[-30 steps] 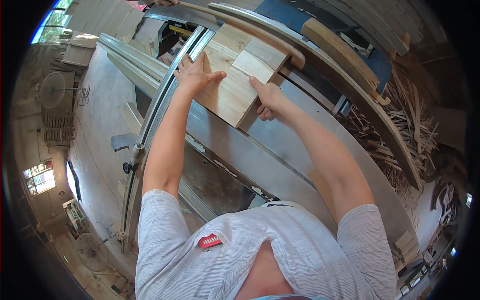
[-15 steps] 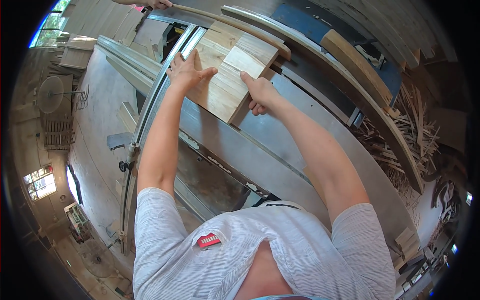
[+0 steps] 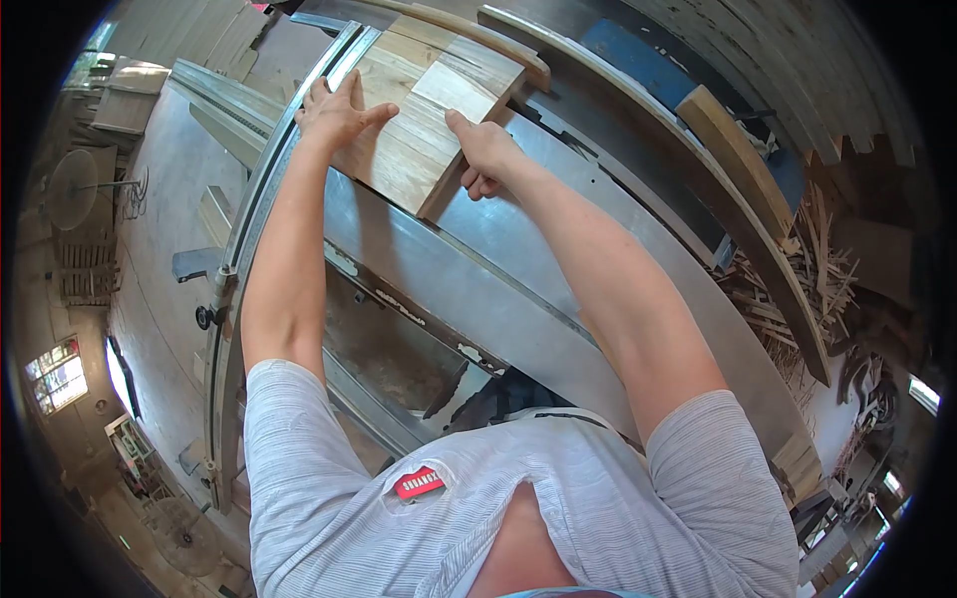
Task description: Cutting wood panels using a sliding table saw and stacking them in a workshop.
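A pale wooden panel (image 3: 419, 159), made up of several strips in differing shades, lies on the steel saw table (image 3: 498, 269) at upper middle. My left hand (image 3: 339, 118) rests spread on its left part, fingertips beside the metal fence rail (image 3: 249, 224). My right hand (image 3: 483, 156) grips the panel's right edge, thumb on top and fingers curled at the side. A long, narrow wooden bar (image 3: 523, 62) runs along the panel's far edge.
A curved-looking long beam (image 3: 758, 254), a wooden block (image 3: 738, 159) and a blue surface (image 3: 628, 60) stand at right, beside a heap of offcuts (image 3: 797, 309). A fan (image 3: 78, 189), stacked boards (image 3: 128, 95) and another fan (image 3: 174, 528) are at left.
Both my hands and the panel have moved up and leftward in the view, keeping their hold. Another person's hand at the top, earlier on the bar, is out of sight.
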A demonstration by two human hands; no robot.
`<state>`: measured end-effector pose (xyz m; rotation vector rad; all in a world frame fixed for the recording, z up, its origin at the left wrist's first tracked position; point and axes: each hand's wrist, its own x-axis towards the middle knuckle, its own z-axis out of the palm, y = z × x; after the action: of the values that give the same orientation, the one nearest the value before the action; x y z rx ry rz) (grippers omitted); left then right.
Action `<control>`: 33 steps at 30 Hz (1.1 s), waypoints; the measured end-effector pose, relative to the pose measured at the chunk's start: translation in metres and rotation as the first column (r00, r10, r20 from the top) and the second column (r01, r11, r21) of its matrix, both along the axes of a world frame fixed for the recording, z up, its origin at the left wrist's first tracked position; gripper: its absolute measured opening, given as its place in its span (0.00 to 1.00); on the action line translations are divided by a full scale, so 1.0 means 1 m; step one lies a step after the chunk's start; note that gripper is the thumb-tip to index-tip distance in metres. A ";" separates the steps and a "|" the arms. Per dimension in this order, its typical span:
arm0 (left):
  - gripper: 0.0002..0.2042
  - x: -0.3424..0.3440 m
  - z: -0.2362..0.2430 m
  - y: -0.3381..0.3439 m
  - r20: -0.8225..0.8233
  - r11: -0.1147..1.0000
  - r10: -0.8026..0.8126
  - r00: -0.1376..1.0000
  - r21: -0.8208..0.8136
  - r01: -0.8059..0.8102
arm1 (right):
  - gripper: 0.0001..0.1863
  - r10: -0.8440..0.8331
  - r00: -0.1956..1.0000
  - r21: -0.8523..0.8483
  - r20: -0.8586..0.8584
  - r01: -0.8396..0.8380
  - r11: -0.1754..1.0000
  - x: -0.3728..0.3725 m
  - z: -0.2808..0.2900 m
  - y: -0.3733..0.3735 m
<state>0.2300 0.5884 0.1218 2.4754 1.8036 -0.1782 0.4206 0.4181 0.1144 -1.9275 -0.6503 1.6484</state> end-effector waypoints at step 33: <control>0.59 -0.048 -0.004 0.019 0.015 1.000 -0.001 1.000 0.010 0.001 | 0.44 0.008 0.988 0.032 0.156 -0.013 0.999 -0.055 -0.009 0.023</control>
<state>0.1820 0.6078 0.1174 2.4778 1.8014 -0.1500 0.3660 0.4407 0.1049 -2.0472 -0.7444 1.4932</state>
